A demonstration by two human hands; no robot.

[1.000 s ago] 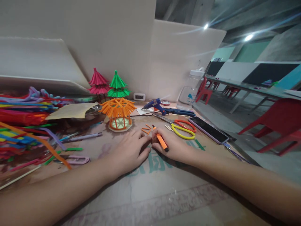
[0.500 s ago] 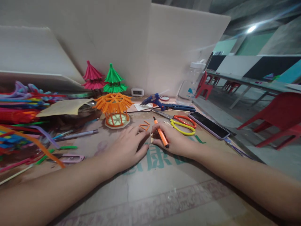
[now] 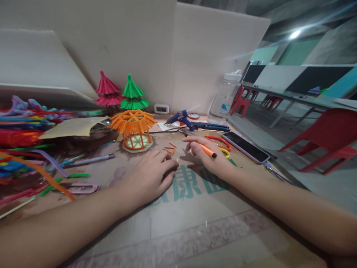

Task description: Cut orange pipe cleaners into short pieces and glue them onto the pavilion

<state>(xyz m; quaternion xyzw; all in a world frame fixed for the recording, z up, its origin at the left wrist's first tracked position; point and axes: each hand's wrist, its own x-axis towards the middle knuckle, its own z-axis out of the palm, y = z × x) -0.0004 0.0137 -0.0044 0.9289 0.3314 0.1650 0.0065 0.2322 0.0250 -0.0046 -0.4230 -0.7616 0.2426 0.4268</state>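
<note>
My left hand [image 3: 153,167] rests on the tabletop with fingers curled and thumb near the index finger. A tiny pale stick [image 3: 177,162] shows at its fingertips, mostly hidden. To the right, my right hand [image 3: 210,154] is closed round an orange marker [image 3: 206,149], whose dark end points right. Something small and pale shows at its fingertips, too small to name. Several short orange pieces [image 3: 170,149] lie on the table between and beyond the hands. Behind my left hand stands a small orange pavilion [image 3: 134,123] with a fringed roof and a pale octagonal base.
Pink [image 3: 107,89] and green pointed roofs [image 3: 134,91] stand behind. A glue gun [image 3: 180,119], scissors [image 3: 217,143], a phone [image 3: 245,147] and a clear bottle [image 3: 223,98] are at right. Colourful pipe cleaners [image 3: 22,137] and a purple cutter [image 3: 83,188] lie left.
My right hand has moved right and slightly up, away from my left hand, and the marker has tilted flatter. My left hand has hardly moved. The view has shifted slightly.
</note>
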